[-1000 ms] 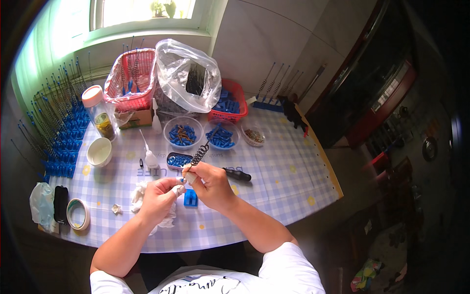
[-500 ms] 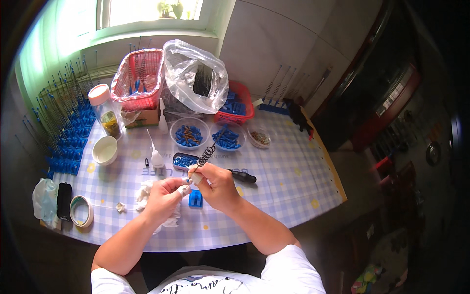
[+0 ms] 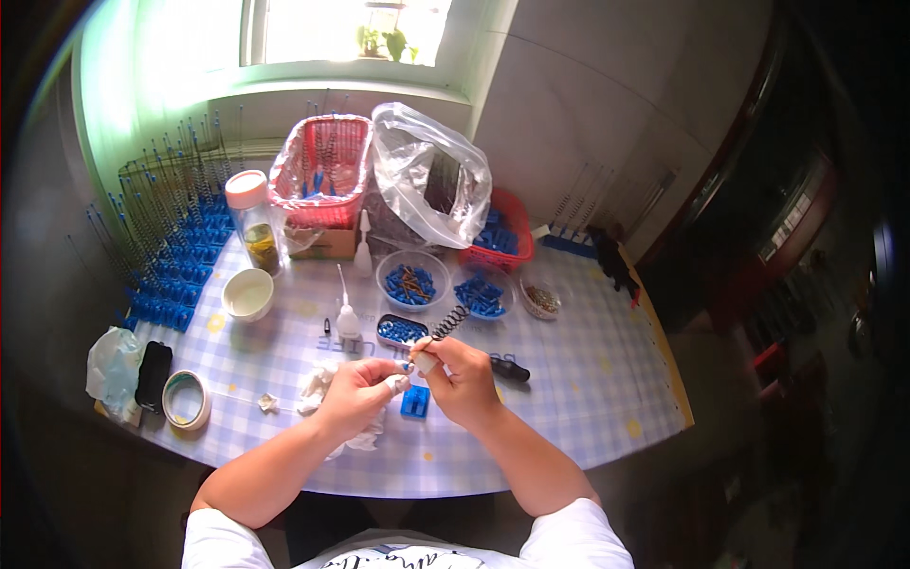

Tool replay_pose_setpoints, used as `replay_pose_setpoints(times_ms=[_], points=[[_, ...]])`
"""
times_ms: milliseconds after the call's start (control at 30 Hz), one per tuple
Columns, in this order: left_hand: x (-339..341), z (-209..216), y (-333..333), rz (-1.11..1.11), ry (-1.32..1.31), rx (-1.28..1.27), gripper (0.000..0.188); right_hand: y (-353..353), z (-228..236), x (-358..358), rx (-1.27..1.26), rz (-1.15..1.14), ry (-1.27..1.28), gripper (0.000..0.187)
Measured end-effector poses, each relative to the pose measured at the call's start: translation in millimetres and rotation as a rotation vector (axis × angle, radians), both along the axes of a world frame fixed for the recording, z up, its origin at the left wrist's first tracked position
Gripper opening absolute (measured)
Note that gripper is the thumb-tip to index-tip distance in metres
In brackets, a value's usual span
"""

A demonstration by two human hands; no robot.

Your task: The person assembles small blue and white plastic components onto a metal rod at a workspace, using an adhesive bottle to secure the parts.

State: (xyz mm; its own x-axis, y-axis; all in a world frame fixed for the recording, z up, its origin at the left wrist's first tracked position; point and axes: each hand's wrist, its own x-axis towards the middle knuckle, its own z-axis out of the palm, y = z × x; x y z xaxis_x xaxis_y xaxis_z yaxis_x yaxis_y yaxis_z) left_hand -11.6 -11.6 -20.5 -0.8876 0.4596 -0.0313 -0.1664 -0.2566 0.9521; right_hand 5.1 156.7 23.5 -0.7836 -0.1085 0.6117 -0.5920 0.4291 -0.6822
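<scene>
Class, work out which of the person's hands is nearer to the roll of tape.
Left. The left hand is to the right of the roll of tape; the right hand is farther right, beyond the left hand.

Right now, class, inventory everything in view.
coil: 1, black, centre
small piece: 1, blue, centre
slotted block: 1, blue, front
tubs: 2, clear, centre
dish: 1, clear, right
oval container: 1, dark, centre
bottles: 2, white, centre
bowl: 1, white, left
jar: 1, clear, left
baskets: 2, red, back
bags: 2, translucent, back and left
tape roll: 1, cream, left
case: 1, black, left
tool: 1, black, right
tissue: 1, white, front
racks: many, blue, both sides
tablecloth: 1, blue check, beneath
window: 1, bright, back
hands: 2, white wraps, centre
shirt: 1, white, front
</scene>
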Motion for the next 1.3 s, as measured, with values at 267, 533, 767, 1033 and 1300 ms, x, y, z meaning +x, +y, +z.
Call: replay_pose_setpoints(times_ms=[267, 533, 767, 1033, 1300], points=[[-2, -4, -2, -0.041, 0.003, 0.034, 0.023, -1, 0, 2, 0.030, -0.029, -0.030, 0.008], [0, 0, -4, -0.019, 0.020, -0.107, 0.025, 0, -5, -1, 0.008, 0.005, -0.051, 0.007], [-2, -1, -2, -0.028, 0.043, -0.151, 0.025, 1, -7, -2, 0.004, 0.021, -0.053, 0.006], [0, 3, -2, -0.034, 0.025, -0.097, 0.024, 2, -11, -3, 0.012, 0.021, -0.041, 0.005], [1, 6, -3, -0.035, 0.032, -0.123, 0.024, 3, -12, -3, 0.019, 0.012, -0.024, 0.005]])
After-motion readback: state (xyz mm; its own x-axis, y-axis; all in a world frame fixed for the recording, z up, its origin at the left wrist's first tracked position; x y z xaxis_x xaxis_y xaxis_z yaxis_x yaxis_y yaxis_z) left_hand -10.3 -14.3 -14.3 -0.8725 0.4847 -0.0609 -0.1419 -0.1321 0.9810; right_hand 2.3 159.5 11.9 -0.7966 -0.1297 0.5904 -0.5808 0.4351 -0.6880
